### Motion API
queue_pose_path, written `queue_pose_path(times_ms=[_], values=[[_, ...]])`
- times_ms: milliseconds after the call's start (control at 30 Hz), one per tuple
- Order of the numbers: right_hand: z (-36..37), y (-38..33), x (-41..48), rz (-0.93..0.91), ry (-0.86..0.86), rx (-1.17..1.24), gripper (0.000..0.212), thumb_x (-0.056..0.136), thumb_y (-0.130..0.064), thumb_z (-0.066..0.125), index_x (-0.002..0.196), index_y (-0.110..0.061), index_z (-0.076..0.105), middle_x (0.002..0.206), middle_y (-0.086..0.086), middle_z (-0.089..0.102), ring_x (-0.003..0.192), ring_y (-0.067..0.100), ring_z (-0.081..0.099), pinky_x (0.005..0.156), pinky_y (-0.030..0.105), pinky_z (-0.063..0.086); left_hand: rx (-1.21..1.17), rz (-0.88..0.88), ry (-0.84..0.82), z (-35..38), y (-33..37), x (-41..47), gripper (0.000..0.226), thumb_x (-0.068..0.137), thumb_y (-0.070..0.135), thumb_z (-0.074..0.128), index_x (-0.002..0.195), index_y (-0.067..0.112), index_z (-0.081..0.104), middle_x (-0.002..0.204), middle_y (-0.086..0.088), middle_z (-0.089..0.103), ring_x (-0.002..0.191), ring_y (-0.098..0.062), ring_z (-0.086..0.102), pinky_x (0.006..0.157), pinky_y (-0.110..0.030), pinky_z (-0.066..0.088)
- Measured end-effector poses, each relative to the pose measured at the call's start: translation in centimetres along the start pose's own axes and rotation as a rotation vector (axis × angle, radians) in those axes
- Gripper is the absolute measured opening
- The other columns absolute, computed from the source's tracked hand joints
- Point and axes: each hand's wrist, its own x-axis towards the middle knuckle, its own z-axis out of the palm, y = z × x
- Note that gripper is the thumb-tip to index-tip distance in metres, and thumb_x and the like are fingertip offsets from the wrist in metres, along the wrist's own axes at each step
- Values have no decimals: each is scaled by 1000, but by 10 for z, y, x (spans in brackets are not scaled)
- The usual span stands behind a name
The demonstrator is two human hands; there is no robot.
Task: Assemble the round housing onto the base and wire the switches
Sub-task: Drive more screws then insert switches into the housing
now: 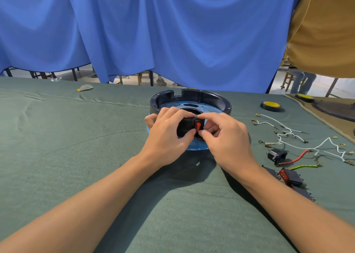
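The dark blue round housing (207, 99) sits on a light blue base plate (194, 147) in the middle of the green cloth. At its near wall, both hands meet on a small red rocker switch (197, 126). My left hand (169, 133) grips the housing's near rim, thumb against the switch's left side. My right hand (224, 135) pinches the switch between forefinger and thumb. The lower part of the near wall is hidden behind my fingers.
To the right lie loose white wires (288, 135) with brass terminals, a red wire (295, 157), a green-yellow wire (305, 166), a black socket (276, 155) and more switches (290, 178). Two yellow-topped discs (270, 105) sit farther back. A blue curtain (153, 32) hangs behind the table.
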Motion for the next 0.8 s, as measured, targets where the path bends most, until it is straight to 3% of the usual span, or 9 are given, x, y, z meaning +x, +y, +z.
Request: queue_pose_path(times_ms=[167, 333, 500, 700, 800], values=[[2, -2, 0, -6, 29, -8, 32, 78, -5, 74, 105, -22, 72, 73, -6, 61, 67, 12, 57, 66, 26, 51, 22, 0, 19, 3, 0, 0, 28, 82, 28, 66, 109, 22, 68, 103, 10, 64, 103, -17, 54, 77, -28, 13], [4, -4, -2, -16, 28, -13, 32, 81, -5, 72, 109, -20, 71, 74, -10, 55, 67, 8, 53, 65, 17, 45, 38, 0, 26, 4, 0, -1, 27, 82, 26, 68, 109, 22, 68, 104, 10, 64, 104, -16, 55, 77, -28, 13], [-1, 0, -3, -14, 11, 3, 32, 85, -4, 65, 113, -19, 69, 78, -6, 61, 70, 9, 55, 68, 27, 52, 52, -2, 32, 1, 3, -1, 30, 86, 46, 63, 106, 24, 68, 101, 12, 64, 103, -12, 54, 80, -29, 14], [-10, 3, -9, -18, 62, -55, 23, 86, -4, 60, 104, -14, 71, 92, -2, 67, 81, 15, 61, 74, 35, 53, 143, -7, 72, 2, 6, 0, 28, 83, 41, 74, 100, 18, 70, 97, 6, 68, 97, -20, 61, 78, -29, 14], [-14, 4, -11, -1, 66, -126, 20, 87, -5, 59, 101, -14, 71, 89, -1, 66, 83, 19, 60, 75, 37, 51, 188, -13, 72, 2, 6, 0, 29, 84, 41, 71, 99, 16, 71, 96, 4, 70, 97, -22, 63, 85, -39, 23]])
